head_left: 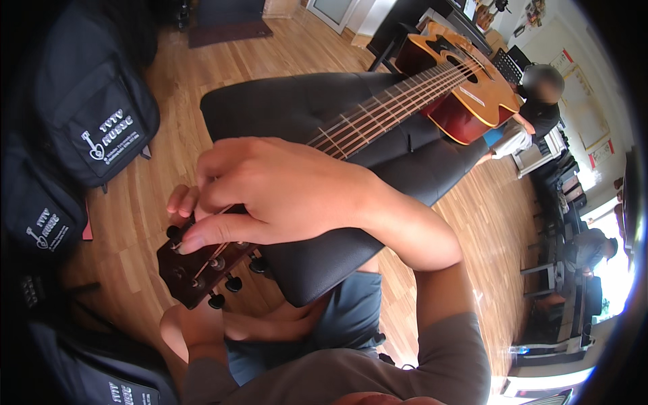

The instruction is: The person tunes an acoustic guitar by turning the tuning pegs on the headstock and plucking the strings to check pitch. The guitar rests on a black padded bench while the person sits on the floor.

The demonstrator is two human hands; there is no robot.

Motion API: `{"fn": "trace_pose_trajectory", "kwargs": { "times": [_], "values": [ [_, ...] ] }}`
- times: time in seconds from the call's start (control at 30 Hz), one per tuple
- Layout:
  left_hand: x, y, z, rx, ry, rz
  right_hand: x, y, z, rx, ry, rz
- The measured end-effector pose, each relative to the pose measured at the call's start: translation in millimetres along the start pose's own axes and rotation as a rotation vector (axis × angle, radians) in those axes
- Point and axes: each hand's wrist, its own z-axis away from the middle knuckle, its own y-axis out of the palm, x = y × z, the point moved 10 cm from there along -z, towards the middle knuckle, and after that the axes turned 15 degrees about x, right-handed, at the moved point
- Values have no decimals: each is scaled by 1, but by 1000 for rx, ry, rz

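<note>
An acoustic guitar point(482, 94) with a pale top and dark red sides lies face up along a black padded bench point(331, 260). Its dark headstock point(177, 273) juts past the bench's near left end, with black tuning pegs point(233, 282) along one edge. My right hand point(290, 189) arches over the nut end with curled fingers. Its thumb presses a string near a tuning post. From below, my left forearm point(204, 331) rises behind the headstock, which hides most of that hand. Two fingertips point(181, 201) show beyond the headstock's far edge; whose they are is unclear.
Black bags point(111, 125) with white print stand along the left. A slim black object point(410, 143) lies on the bench beside the guitar neck. One person point(540, 108) sits beyond the guitar, another point(590, 250) at the far right. The floor point(128, 223) is wooden.
</note>
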Motion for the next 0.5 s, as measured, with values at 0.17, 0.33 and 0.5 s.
{"fn": "trace_pose_trajectory", "kwargs": {
  "times": [0.17, 0.33, 0.5],
  "values": [
    [3, 3, 0, 9, -70, -76, 2, -1, -2, 38, 17, 13],
    [7, 2, 2, 11, -142, -133, 2, 1, -3, 53, 58, 15],
    [6, 2, 0, 26, -187, -188, 3, 1, -6, 45, 60, 3]
  ]
}}
